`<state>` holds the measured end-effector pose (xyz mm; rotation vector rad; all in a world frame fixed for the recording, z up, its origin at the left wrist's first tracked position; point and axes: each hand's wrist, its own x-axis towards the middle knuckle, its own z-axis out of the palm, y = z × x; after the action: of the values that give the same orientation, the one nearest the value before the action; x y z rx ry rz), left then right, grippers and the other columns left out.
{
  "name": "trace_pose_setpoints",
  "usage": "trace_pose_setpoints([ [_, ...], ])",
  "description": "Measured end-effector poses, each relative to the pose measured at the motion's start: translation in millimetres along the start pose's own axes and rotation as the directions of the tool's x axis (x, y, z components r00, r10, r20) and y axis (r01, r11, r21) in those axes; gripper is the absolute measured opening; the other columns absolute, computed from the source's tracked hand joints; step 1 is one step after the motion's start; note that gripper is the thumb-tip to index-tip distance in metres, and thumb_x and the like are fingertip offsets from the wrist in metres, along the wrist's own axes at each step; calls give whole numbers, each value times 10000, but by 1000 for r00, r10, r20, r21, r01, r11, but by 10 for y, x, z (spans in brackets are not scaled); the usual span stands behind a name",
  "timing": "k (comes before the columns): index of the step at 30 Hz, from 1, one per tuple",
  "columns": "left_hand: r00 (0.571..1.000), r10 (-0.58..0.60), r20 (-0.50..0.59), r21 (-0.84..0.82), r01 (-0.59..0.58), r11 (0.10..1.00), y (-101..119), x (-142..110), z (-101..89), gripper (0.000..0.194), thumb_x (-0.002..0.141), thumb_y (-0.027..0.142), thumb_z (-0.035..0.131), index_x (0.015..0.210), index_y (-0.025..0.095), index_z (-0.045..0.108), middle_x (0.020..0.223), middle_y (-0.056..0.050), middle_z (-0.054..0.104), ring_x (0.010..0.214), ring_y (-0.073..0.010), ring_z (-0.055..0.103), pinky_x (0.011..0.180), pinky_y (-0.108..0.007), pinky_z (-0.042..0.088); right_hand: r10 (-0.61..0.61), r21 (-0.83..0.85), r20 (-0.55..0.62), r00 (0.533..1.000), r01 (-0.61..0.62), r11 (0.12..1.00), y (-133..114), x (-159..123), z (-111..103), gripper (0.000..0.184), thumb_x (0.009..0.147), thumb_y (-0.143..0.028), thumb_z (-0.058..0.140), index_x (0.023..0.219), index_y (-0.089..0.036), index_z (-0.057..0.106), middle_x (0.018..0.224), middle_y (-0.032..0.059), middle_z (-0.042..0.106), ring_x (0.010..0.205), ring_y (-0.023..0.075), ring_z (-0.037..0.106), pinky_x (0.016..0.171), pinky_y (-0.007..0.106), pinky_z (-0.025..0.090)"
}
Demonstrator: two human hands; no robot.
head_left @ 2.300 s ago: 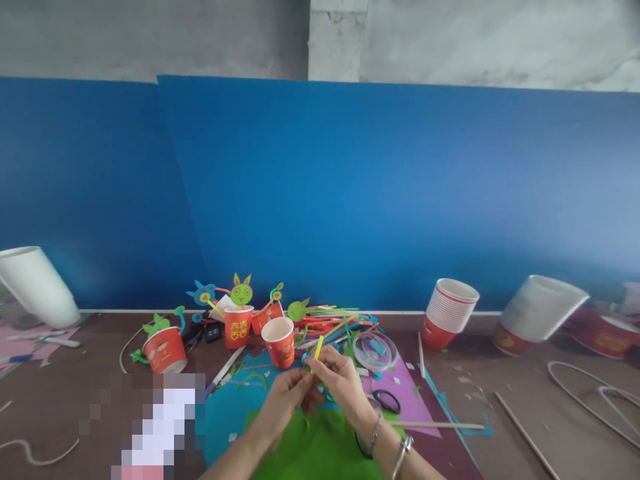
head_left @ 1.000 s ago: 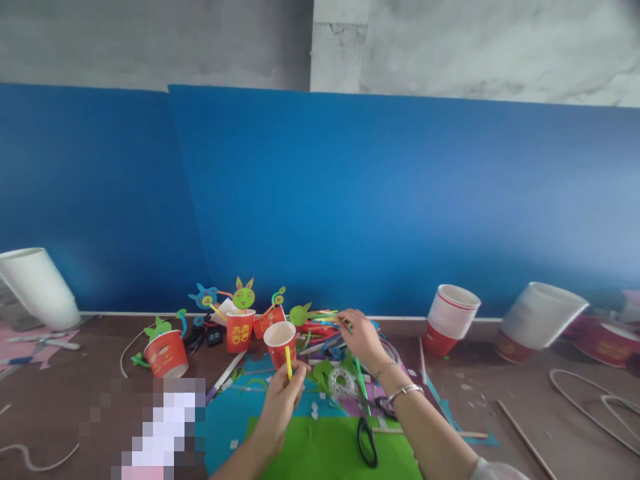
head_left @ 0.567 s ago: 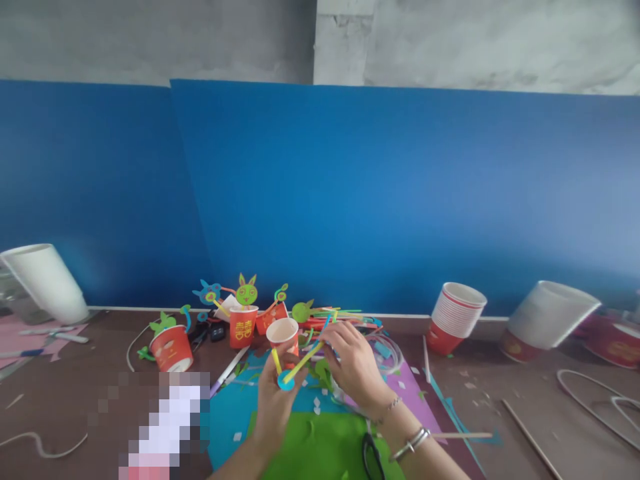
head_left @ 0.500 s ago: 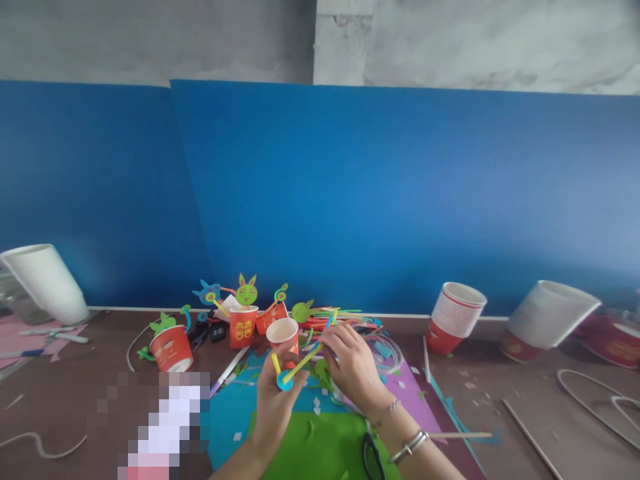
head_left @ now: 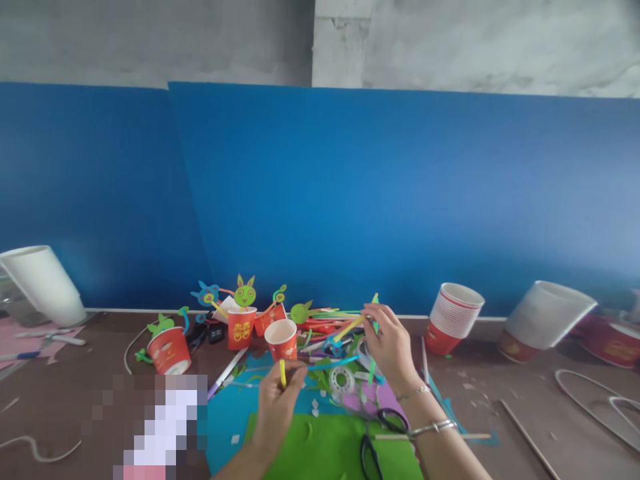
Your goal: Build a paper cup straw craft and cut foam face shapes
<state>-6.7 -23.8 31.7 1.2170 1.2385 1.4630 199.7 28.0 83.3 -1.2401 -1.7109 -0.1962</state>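
Note:
My left hand (head_left: 277, 403) is closed around a short yellow straw piece (head_left: 283, 375), which pokes up past the fingers in front of a red paper cup (head_left: 281, 340). A thin blue strip (head_left: 336, 363) runs rightward from beside these fingers; whether they grip it, I cannot tell. Over the right side of the straw pile, my right hand (head_left: 391, 343) pinches a longer yellow straw (head_left: 349, 328). This straw slants down leftward to a blue paper shape (head_left: 332, 345), and whether the two are joined is unclear. Black-handled scissors (head_left: 371, 457) lie below on green paper (head_left: 300, 447).
Red cups bearing paper animals, one with a green rabbit (head_left: 245, 293), stand at the back left. A tape roll (head_left: 342, 380) lies among paper scraps. Stacked paper cups (head_left: 454, 317) stand right, beside a wrapped cup stack (head_left: 547, 320). A marker (head_left: 227, 373) lies left of the blue paper (head_left: 227, 427).
My right hand went to the straw pile, brought a yellow straw to the blue disc at my left hand, then moved away rightward with a yellow straw. My left hand keeps the yellow piece.

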Motion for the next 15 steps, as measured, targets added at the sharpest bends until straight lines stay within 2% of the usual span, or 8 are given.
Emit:
trace_pose_setpoints([
  [5,996,-88,21,-47,89,995,-34,17,-15,175,696,384,691,746,216,683,564,9,546,549,-151,429,522,-276,341,-73,-22,85,994,75,997,-40,-16,25,210,868,-147,439,902,-201,639,981,95,629,940,231,581,841,368,478],
  [9,995,-85,46,-61,87,994,-61,21,-37,215,719,389,681,835,208,693,645,-2,601,605,-158,470,561,-269,365,15,-120,177,984,7,993,-92,-60,118,224,865,-140,446,906,-191,661,908,95,627,888,245,572,821,385,470],
  [11,997,-70,36,-70,73,995,-89,27,-38,264,719,414,681,871,198,679,665,-2,606,607,-152,476,558,-257,367,75,-151,231,970,-40,988,-77,-83,155,255,856,-123,443,949,-185,672,937,105,632,911,251,572,813,378,472],
  [15,998,-52,19,-103,54,993,-127,38,-34,306,697,450,700,853,192,649,668,8,586,596,-136,473,543,-239,366,110,-48,308,945,-100,994,-105,-104,172,309,861,-127,433,1076,-160,653,1109,129,622,1032,247,561,862,362,471],
])
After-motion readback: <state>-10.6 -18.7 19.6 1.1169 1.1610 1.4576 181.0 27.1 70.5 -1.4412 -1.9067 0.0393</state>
